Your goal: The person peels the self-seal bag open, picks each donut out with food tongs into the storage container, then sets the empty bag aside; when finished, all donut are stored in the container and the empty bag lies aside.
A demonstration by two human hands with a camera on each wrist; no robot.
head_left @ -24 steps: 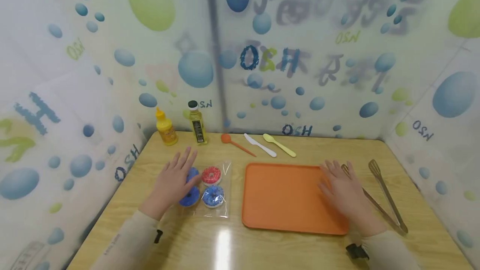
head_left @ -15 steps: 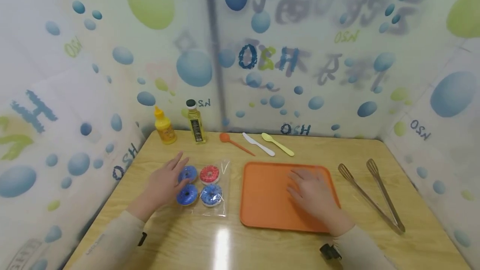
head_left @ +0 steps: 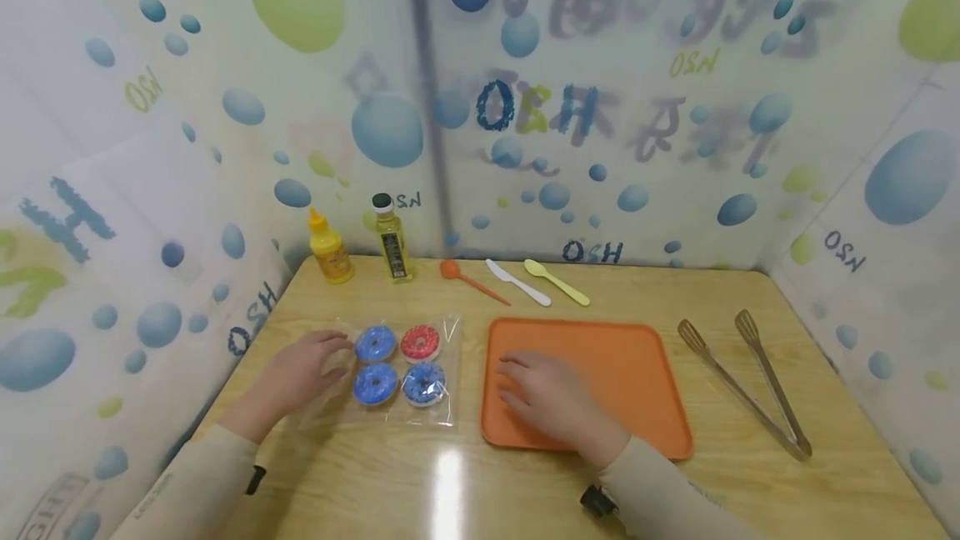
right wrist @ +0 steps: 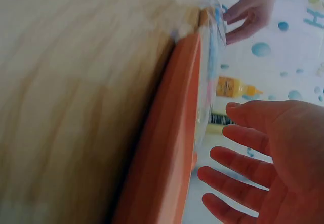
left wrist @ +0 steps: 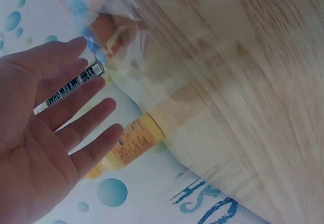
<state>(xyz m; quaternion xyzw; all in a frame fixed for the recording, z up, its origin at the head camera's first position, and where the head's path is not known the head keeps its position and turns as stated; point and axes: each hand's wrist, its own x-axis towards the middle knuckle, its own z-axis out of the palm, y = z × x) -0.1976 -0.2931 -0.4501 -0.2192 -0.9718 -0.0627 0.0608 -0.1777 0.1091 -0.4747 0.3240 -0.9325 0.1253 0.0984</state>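
Several toy donuts, three blue and one red [head_left: 420, 342], lie in a clear plastic bag [head_left: 452, 369] on the table. My left hand [head_left: 298, 373] is at the bag's left side, fingers relaxed and holding nothing. In the left wrist view the left hand [left wrist: 55, 112] shows its palm with the fingers spread apart, close to the bag. Over the left part of an orange tray [head_left: 622, 373] is my right hand [head_left: 555, 398], also holding nothing. The right wrist view shows the right hand [right wrist: 263, 158] with loosely extended fingers above the tray's rim [right wrist: 169, 133].
At the back left stand a yellow squeeze bottle [head_left: 330, 252] and an oil bottle [head_left: 393, 244]. An orange spoon [head_left: 450, 270], a white knife [head_left: 521, 283] and a yellow spoon [head_left: 558, 283] lie along the back edge. Metal tongs [head_left: 776, 390] lie spread at the right.
My right hand has moved left, from the tray's right edge to its left part. The left hand has drawn back left, from over the blue donuts to beside them.
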